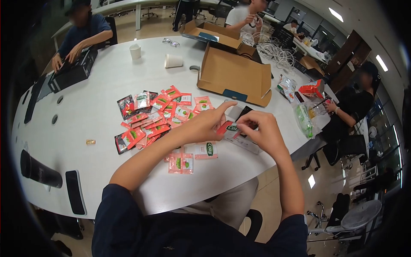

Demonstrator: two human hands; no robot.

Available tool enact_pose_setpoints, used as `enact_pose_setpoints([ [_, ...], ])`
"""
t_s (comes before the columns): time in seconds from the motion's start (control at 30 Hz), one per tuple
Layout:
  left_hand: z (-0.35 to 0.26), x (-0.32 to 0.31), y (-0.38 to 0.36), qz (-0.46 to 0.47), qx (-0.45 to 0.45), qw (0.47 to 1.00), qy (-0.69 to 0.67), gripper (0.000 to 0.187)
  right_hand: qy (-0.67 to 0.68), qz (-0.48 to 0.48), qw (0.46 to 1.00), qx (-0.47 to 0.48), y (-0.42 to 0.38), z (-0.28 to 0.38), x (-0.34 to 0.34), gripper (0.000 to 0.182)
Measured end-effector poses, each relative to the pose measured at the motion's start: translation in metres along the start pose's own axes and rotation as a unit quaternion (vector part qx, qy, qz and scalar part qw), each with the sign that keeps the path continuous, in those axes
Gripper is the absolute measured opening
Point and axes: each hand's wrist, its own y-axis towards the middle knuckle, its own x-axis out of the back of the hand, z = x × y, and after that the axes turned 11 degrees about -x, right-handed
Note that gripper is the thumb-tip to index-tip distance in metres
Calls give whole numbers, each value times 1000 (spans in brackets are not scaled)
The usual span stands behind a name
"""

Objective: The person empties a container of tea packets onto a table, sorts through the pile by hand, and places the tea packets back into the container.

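Note:
A red and white Cozy sachet (231, 130) is held up between my two hands, above the table's near right side. My left hand (209, 123) grips its left edge, while my right hand (264, 130) pinches its upper right part; the fingertips are partly hidden. Just under the sachet and my right hand is a clear, see-through plastic container (248, 144), with something black near its far end. To the left lies a loose pile of red, pink and black sachets (147, 122). Nearer me, a Cozy sachet (206, 150) and pink sachets (180, 163) lie flat.
An open cardboard box (233, 73) lies beyond my hands. Paper cups (173, 61), glasses (171, 42) and a tape roll (194, 68) are farther back. A black tumbler (40, 169) and phone (75, 192) lie left. Snack bags (305, 118) and several people surround the table.

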Motion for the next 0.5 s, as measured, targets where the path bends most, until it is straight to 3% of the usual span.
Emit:
enact_pose_setpoints([
  [0.2, 16, 1, 1, -74, -35, 997, 7, 91, 40, 9, 999, -30, 35, -15, 0, 13],
  [0.27, 18, 3, 1, -87, -40, 995, 16, 89, -10, -14, 1000, -18, 47, -22, 3, 19],
  [0.33, 24, 5, 1, -150, -38, 986, 57, 77, 2, -7, 999, -36, 57, -34, -1, 20],
  [0.37, 23, 7, 1, -149, -39, 987, 56, 77, 8, -20, 1000, -22, 61, -41, -4, 19],
  [0.43, 20, 12, 1, -150, -24, 984, 92, 56, 12, -32, 999, -7, 68, -52, -9, 19],
  [0.5, 21, 9, 1, -135, -41, 985, 102, 47, 6, -37, 999, -16, 72, -58, -11, 20],
])
